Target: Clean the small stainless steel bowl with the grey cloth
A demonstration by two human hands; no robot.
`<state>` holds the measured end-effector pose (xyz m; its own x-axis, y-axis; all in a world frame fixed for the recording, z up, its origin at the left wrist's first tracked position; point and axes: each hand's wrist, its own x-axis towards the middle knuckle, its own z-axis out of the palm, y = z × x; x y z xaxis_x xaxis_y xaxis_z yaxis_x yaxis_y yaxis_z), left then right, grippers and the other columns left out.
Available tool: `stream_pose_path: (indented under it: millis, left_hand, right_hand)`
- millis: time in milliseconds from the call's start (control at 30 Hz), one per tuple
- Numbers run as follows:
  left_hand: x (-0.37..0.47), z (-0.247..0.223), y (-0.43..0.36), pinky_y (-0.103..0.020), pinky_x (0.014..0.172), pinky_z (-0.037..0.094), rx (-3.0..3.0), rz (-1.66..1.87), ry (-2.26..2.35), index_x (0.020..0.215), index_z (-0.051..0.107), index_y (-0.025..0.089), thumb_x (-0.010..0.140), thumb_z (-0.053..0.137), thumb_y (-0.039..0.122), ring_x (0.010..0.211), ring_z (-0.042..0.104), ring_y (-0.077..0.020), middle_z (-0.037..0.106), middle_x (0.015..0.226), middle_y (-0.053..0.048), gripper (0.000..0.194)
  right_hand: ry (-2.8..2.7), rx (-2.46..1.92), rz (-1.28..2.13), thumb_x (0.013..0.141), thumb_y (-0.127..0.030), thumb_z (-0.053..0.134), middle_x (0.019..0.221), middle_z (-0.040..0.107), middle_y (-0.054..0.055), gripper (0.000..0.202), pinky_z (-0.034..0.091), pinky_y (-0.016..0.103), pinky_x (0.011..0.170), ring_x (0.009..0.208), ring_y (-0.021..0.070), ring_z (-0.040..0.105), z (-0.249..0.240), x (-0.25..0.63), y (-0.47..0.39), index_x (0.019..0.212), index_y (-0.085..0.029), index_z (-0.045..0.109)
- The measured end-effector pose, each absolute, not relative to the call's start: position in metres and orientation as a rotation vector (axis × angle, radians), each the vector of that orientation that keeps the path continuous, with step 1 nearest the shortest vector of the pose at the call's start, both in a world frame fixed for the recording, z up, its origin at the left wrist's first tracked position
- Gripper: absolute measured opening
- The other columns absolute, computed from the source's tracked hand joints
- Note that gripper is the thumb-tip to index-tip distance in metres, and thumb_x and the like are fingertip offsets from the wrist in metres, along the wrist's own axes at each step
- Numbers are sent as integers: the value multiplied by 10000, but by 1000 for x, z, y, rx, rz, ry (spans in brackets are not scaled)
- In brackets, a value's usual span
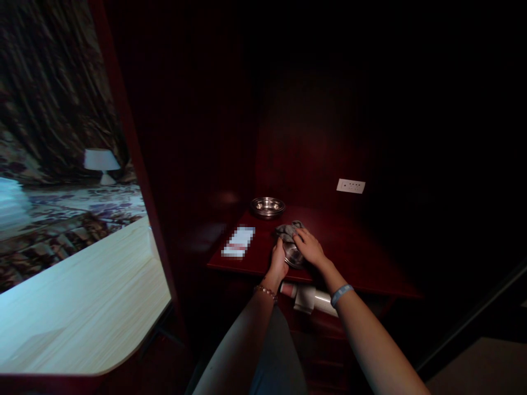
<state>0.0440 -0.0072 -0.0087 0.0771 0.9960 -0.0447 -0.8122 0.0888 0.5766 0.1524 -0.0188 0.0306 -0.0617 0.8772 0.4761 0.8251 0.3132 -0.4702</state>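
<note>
A shiny metal bowl is between my two hands near the front edge of the dark red shelf. My left hand grips the bowl's left side. My right hand is closed on a grey cloth, which lies over the bowl's far part. Behind and to the left, more metal bowls, seemingly stacked, stand near the back of the shelf. A blurred white and red packet or paper lies on the shelf to the left of my left hand.
The dark red shelf has a side wall on its left and a white socket behind it. Below are a paper cup and a white roll. A light wooden table and a lamp are at the left.
</note>
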Motion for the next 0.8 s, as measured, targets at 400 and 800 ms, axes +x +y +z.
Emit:
stream_pose_path:
  millis: [400, 800]
  left_hand:
    - [43, -11, -5, -357, 911, 516, 442, 1427, 545, 1001, 657, 131, 906, 501, 404, 946, 693, -213, 735, 913, -113, 328]
    - [42, -8, -10, -340, 850, 526, 499, 1447, 590, 958, 662, 121, 867, 565, 430, 849, 701, -209, 736, 874, -111, 336]
  right_hand:
    - [-1583, -1267, 350, 913, -526, 394, 1060, 701, 56, 447, 462, 371, 935, 994, 219, 628, -1, 169, -12, 1084, -228, 679]
    - [-1288, -1123, 601, 846, -610, 477, 890, 713, 40, 486, 481, 311, 809, 834, 205, 623, -19, 189, -26, 917, -173, 677]
